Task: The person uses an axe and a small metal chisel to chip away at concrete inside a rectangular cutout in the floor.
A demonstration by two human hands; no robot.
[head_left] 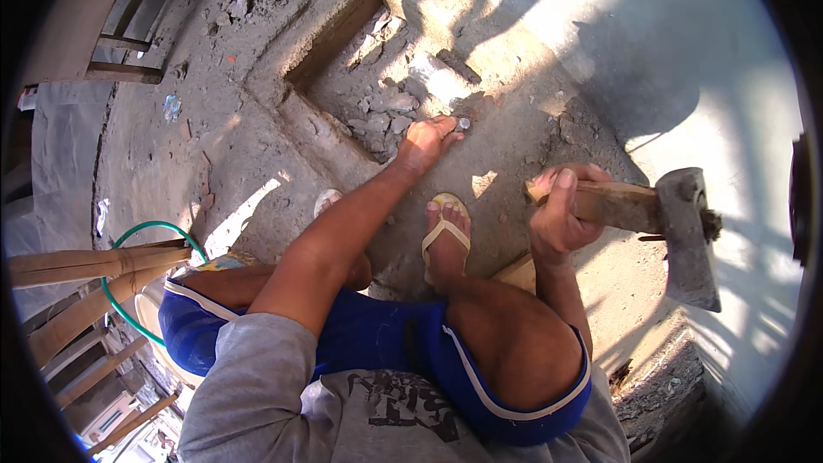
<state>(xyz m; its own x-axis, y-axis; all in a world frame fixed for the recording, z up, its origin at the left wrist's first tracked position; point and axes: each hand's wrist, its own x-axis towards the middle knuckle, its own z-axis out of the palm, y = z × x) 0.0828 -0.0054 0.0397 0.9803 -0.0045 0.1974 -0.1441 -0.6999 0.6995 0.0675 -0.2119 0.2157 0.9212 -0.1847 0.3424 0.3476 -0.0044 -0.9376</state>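
Rubble (381, 111) on dusty concrete ground (257, 137)

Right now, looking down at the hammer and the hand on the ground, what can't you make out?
- Chisel: only its top shows; the left hand covers the rest.
- Hammer handle: the middle is hidden inside the right hand.
- Left foot: hidden behind the left forearm; only a sandal tip shows.
- Trench bottom: lost under rubble and shadow.

Chisel (464, 123) at the pit's (369, 77) near edge, hammer (669, 223) well right of it (hose (146, 231) far left).
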